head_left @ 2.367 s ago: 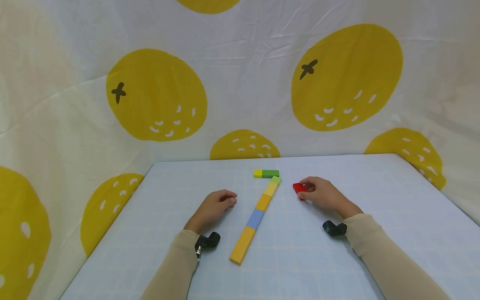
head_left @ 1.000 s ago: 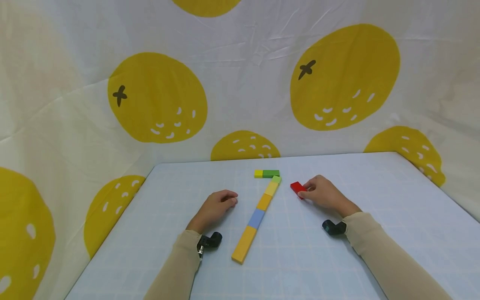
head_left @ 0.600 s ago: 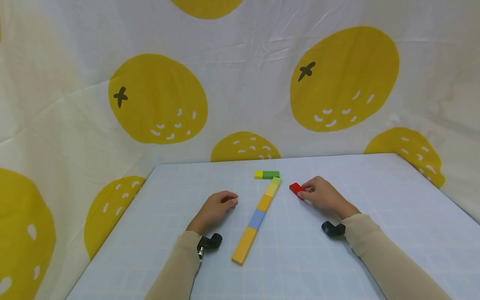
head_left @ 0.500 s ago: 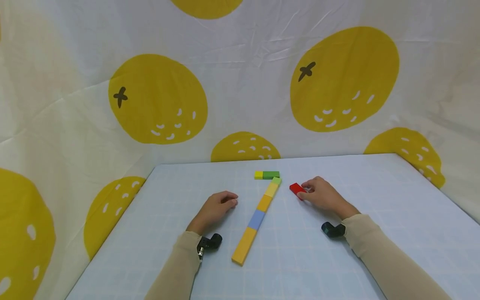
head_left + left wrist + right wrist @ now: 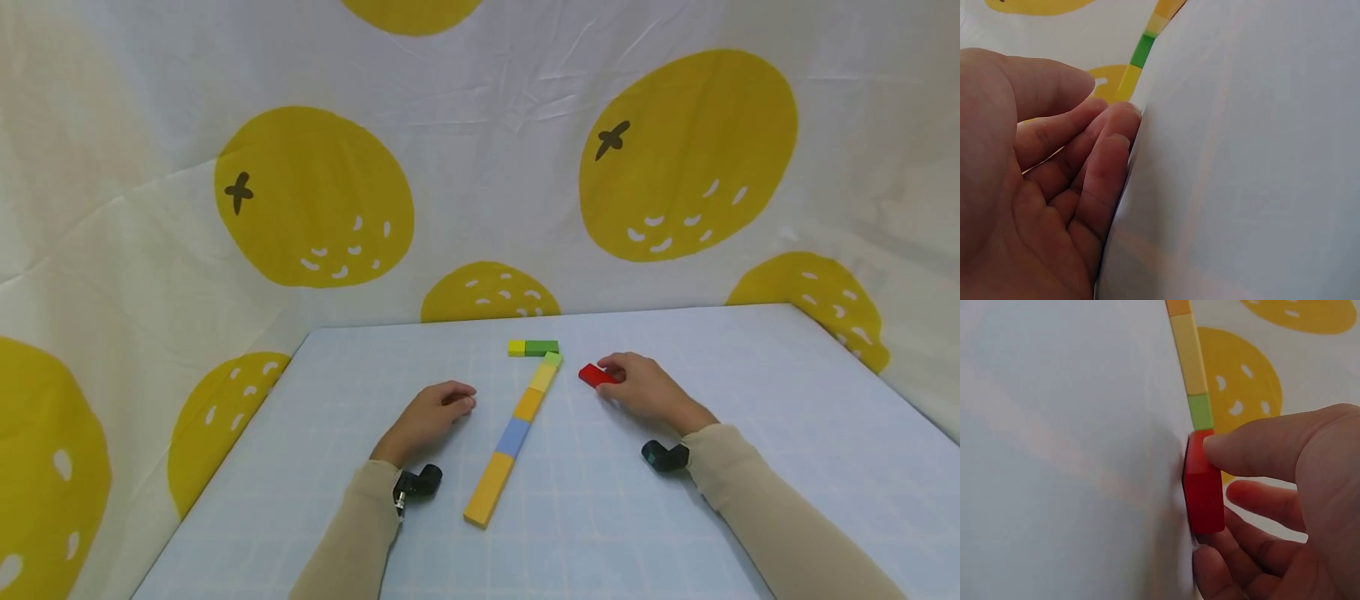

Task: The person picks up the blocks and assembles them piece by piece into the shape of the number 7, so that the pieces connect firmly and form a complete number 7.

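Observation:
A red block [image 5: 592, 375] lies on the table to the right of a slanting row of blocks. My right hand [image 5: 643, 387] pinches its near end, and in the right wrist view the thumb [image 5: 1254, 447] presses on the red block [image 5: 1205, 500] while other fingers curl behind it. On the row's left side, my left hand [image 5: 427, 419] rests on the table with fingers loosely bent, holding nothing. The row runs from a long orange block [image 5: 489, 490] through a blue block [image 5: 513, 437], an orange block [image 5: 528, 405] and a pale yellow block [image 5: 543, 377] to a light green block [image 5: 552, 359].
At the row's far end lie a green block [image 5: 542, 348] and a yellow block [image 5: 517, 347], end to end. The table [image 5: 600, 533] has a pale checked cover. Behind it hangs a white cloth [image 5: 495, 183] printed with yellow fruit.
The red block has turned so its far end swings left, and it has shifted slightly toward the row. My right hand has kept hold of it; the left hand has stayed in place.

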Demonstrator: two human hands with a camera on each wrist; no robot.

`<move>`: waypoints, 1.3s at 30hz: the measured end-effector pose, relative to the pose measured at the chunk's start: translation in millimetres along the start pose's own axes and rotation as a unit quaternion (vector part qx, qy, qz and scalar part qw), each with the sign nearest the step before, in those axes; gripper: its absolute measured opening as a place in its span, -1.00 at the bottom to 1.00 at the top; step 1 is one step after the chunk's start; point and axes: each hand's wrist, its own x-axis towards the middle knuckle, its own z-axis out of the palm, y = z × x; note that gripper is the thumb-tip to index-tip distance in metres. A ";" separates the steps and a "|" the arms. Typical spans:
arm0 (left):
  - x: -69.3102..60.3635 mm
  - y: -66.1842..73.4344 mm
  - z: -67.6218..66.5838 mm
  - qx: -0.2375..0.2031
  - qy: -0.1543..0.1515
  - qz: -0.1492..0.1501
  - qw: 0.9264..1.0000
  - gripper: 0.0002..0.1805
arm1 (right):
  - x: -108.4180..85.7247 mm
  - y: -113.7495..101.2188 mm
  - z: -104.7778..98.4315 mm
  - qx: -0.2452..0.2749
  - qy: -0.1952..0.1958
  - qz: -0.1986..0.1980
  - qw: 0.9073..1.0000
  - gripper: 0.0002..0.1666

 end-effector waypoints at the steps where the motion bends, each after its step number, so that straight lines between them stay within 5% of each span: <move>1: 0.1 0.1 0.0 -0.001 -0.001 0.001 1.000 -0.74 | -0.8 0.7 -1.1 0.002 -0.001 -0.002 1.000 -0.35; 18: -0.2 -1.6 1.9 0.004 -0.022 -0.019 1.000 -0.68 | 2.9 1.9 -2.4 -0.035 -0.018 0.010 0.999 -0.34; 31: -4.6 -8.7 2.6 0.008 -0.021 -0.022 1.000 -0.69 | 2.0 7.5 4.0 0.024 -0.013 0.006 1.000 -0.42; 39: -0.7 -2.4 2.5 0.010 -0.015 -0.015 1.000 -0.70 | 0.2 8.4 2.6 0.048 0.023 0.009 0.999 -0.42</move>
